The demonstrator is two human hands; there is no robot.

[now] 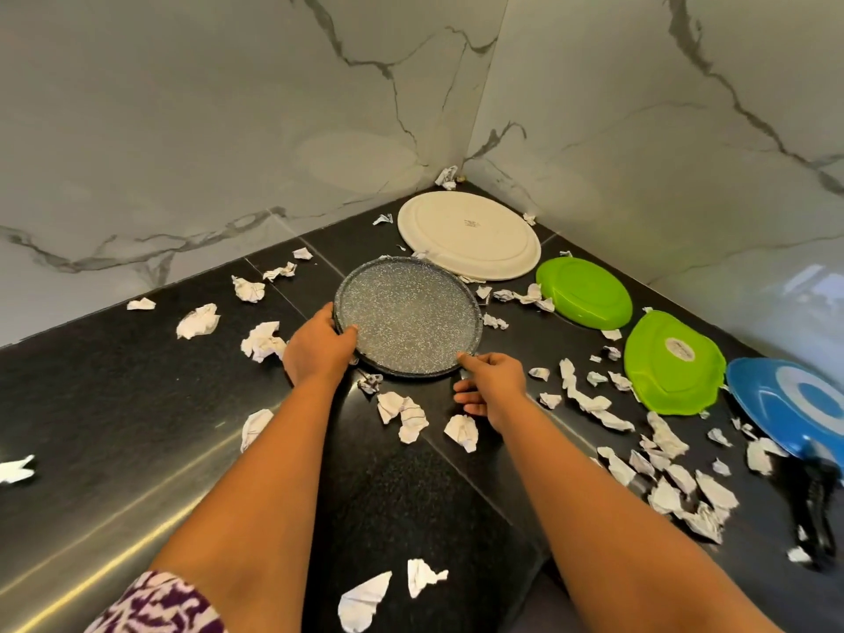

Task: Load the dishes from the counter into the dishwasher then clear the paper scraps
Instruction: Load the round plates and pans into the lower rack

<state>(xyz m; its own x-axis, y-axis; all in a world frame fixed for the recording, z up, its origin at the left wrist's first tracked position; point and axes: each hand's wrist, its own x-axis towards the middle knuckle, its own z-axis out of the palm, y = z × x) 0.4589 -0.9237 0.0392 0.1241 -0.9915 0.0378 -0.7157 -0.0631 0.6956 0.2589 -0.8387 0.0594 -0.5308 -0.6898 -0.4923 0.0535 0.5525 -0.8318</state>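
Note:
A grey speckled plate (411, 315) lies on the black counter (114, 381) near the corner. My left hand (319, 349) grips its left rim, thumb on top. My right hand (491, 383) touches the plate's near right edge with the thumb, its fingers loosely curled below. Behind it a white plate (470, 233) lies upside down. To the right lie two green plates (587, 292) (673, 363) and a blue plate (794, 399), also face down. Several crumpled paper scraps (411, 415) are strewn over the counter.
Marble walls (228, 130) meet in the corner behind the plates. A steel strip (114, 518) runs along the counter at the left. A black-handled utensil (817, 509) lies at the right edge under the blue plate.

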